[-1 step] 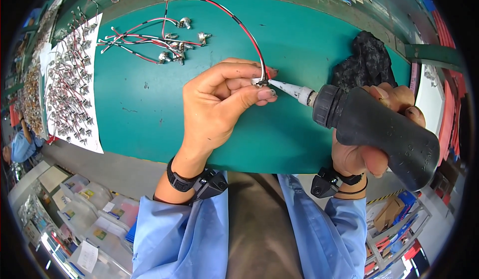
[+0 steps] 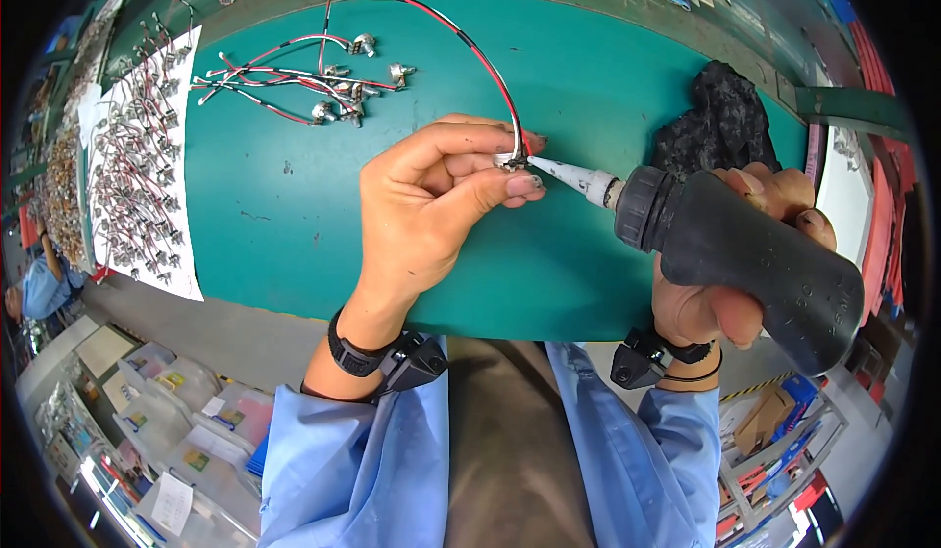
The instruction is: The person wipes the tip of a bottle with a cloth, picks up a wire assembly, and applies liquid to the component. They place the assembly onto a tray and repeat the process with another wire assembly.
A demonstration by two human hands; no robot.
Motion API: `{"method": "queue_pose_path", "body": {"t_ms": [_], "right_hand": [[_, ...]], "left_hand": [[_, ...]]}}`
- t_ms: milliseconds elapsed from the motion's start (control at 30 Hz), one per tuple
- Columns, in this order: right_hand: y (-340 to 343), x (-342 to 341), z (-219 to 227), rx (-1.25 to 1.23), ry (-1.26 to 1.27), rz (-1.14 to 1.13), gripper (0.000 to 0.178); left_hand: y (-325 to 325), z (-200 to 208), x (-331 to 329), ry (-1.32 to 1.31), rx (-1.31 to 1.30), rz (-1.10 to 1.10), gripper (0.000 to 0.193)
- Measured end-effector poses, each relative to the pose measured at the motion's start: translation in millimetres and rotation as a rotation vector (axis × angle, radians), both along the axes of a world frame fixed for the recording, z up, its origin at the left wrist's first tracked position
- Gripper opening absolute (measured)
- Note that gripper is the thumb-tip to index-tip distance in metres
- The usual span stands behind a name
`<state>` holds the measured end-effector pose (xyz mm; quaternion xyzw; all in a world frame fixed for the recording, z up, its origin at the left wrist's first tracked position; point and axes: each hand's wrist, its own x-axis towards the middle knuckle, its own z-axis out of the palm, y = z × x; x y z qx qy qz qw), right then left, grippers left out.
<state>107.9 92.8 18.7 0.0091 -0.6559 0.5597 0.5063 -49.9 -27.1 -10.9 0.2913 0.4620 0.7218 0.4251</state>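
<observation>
We've only one view: head cam, worn, fisheye, looking steeply down & fwd over the green table (image 2: 294, 205). It's close in, with our left hand (image 2: 431, 205) dead centre and right hand (image 2: 725, 254) w/ the black bottle (image 2: 755, 254) at right. Our sleeves enter from the bottom edge; table edges bend near the rim. No 2nd view, so no overlap.

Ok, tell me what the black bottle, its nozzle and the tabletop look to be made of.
Black bottle: probably matte plastic, dull and without glare, gripped by the right hand.
Nozzle: whitish, seemingly translucent plastic, tapering to a fine tip.
Tabletop: green mat, likely rubber or vinyl, with a soft sheen and small scuffs.
</observation>
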Motion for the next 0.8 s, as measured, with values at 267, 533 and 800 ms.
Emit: {"method": "queue_pose_path", "body": {"t_ms": [267, 533, 800], "right_hand": [[4.5, -1.8, -1.6, 0.067, 0.004, -0.016, 0.070], [4.1, -0.4, -1.0, 0.058, 0.010, -0.001, 0.071], [4.1, 1.5, -2.5, 0.041, 0.006, -0.008, 0.072]], "left_hand": [[0.2, -0.1, 0.3, 0.011, 0.011, 0.003, 0.018], [0.1, 0.6, 1.7, -0.004, 0.006, 0.011, 0.018], [0.1, 2.5, 0.4, -0.026, -0.006, -0.001, 0.018]]}}
